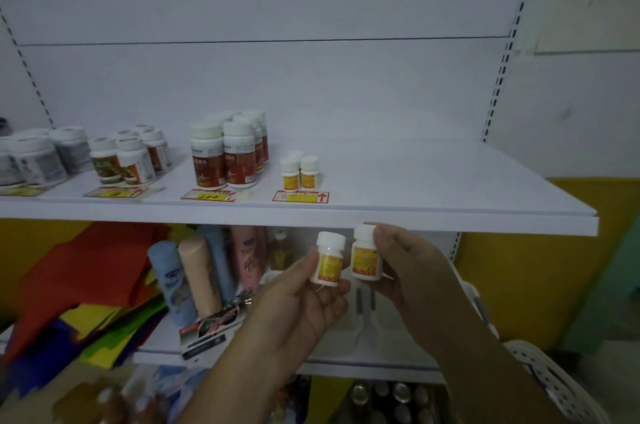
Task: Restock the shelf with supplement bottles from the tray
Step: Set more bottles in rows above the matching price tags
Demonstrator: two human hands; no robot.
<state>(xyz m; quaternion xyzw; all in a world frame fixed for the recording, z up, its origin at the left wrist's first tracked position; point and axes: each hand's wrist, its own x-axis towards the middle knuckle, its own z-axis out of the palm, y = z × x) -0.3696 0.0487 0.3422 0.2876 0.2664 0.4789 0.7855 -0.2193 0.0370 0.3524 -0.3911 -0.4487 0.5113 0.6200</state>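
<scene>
My left hand grips a small white bottle with a yellow label just below the front edge of the white shelf. Beside it my right hand holds a second small yellow-label bottle. Both bottles are upright and nearly touch. On the shelf above stands a small group of the same yellow-label bottles behind a red price tag. The white perforated tray shows at the lower right, partly hidden by my right arm.
Left on the shelf stand red-label bottles, green-and-orange-label bottles and grey-label jars. The shelf right of the small bottles is bare. Below, tubes, coloured bags and boxes crowd the lower shelf.
</scene>
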